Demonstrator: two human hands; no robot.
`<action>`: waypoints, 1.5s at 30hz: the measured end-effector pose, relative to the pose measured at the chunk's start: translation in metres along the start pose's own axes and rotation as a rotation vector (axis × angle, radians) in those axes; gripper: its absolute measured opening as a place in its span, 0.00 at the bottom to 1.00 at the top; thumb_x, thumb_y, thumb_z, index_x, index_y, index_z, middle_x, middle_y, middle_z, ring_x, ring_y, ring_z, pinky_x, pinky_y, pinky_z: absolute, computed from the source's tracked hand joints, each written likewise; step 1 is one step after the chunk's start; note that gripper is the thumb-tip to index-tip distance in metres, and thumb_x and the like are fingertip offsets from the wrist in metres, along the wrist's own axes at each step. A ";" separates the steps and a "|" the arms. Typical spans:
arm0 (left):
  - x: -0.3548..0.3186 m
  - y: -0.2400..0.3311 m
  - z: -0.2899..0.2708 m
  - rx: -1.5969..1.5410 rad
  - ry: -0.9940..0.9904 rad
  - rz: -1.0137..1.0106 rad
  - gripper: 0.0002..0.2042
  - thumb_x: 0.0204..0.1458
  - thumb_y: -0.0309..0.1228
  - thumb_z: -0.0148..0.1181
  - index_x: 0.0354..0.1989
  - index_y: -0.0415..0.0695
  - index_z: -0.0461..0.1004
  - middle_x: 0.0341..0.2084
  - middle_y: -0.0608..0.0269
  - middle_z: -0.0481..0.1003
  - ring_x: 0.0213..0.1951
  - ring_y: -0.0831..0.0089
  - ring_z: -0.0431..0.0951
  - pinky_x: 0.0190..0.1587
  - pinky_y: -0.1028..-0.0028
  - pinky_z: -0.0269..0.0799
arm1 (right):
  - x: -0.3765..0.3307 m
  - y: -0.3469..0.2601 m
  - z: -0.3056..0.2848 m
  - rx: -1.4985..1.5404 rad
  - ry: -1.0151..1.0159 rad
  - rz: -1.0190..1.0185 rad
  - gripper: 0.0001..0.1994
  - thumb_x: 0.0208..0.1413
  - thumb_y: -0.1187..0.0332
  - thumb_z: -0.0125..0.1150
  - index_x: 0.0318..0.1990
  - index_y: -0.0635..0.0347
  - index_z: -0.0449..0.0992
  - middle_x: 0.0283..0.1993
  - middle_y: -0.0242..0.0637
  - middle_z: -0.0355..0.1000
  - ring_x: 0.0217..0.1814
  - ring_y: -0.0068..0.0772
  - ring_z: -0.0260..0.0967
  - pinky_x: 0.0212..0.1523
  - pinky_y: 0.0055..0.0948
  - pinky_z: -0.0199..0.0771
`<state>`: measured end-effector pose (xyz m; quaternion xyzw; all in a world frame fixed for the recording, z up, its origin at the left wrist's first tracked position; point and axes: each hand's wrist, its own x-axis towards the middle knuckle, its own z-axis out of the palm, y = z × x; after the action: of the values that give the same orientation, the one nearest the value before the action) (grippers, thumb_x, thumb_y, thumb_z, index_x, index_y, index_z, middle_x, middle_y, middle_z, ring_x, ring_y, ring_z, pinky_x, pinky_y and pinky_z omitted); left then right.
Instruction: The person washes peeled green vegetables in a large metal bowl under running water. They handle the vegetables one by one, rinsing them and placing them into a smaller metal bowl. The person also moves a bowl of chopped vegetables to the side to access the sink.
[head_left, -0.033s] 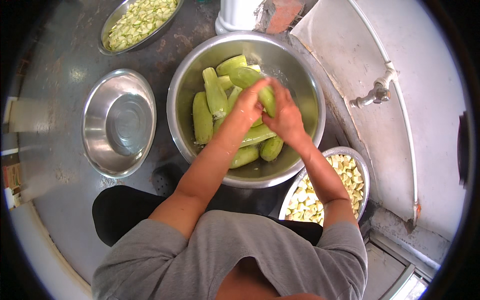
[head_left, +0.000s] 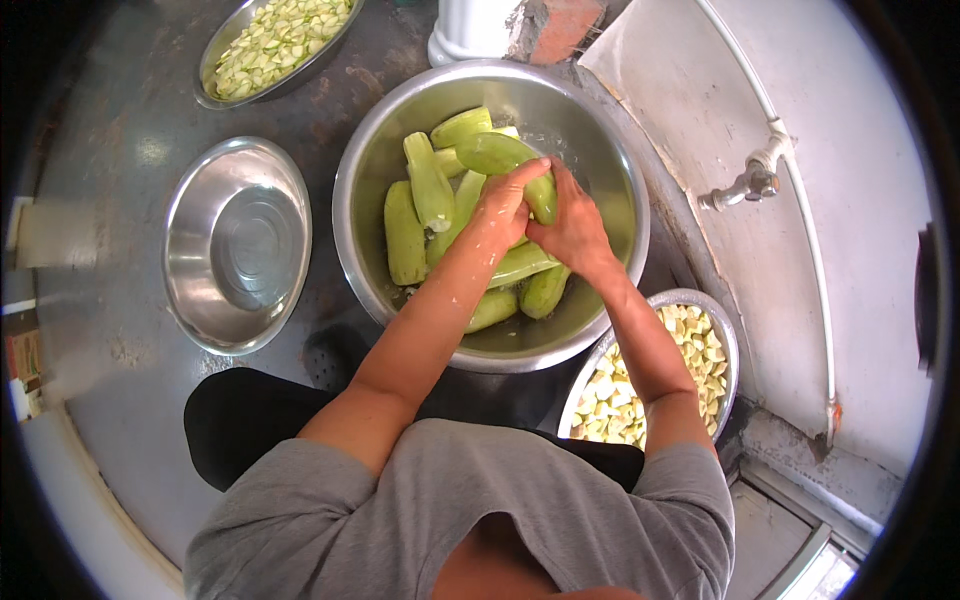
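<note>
A big steel basin (head_left: 357, 262) of water holds several pale green zucchini, among them one zucchini (head_left: 404, 238) by its left wall and another zucchini (head_left: 429, 185) beside it. Over the right half of the basin, my two hands hold one curved, wet zucchini (head_left: 495, 152). My left hand (head_left: 503, 205) wraps round it from the left, thumb and fingers closed on it. On the other side my right hand (head_left: 570, 228) grips the same zucchini, fingers along its far edge. Part of it is hidden behind my fingers. Wet drops show on my left forearm.
An oval steel bowl (head_left: 183, 250) stands left of the basin. Another bowl (head_left: 208, 88) at the far left holds green-edged slices. Cut pale chunks (head_left: 700, 350) fill a bowl (head_left: 733, 375) under my right forearm. A tap (head_left: 745, 188) juts from the right wall.
My hands and the held zucchini have shifted very slightly within the basin. My grip stays on the same zucchini.
</note>
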<state>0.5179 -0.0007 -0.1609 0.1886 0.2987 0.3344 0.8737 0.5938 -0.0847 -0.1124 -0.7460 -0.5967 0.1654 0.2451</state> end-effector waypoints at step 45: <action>0.037 -0.021 -0.091 1.185 -0.013 0.113 0.25 0.49 0.43 0.60 0.51 0.41 0.66 0.46 0.53 0.70 0.47 0.66 0.71 0.49 0.68 0.67 | 0.087 -0.055 0.109 0.865 -0.064 0.210 0.14 0.55 0.67 0.55 0.48 0.63 0.75 0.46 0.38 0.74 0.47 0.29 0.69 0.50 0.29 0.69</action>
<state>0.4911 0.0223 -0.2556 0.6619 0.4184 0.1557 0.6021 0.5102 0.0276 -0.1675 -0.6259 -0.4012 0.4468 0.4977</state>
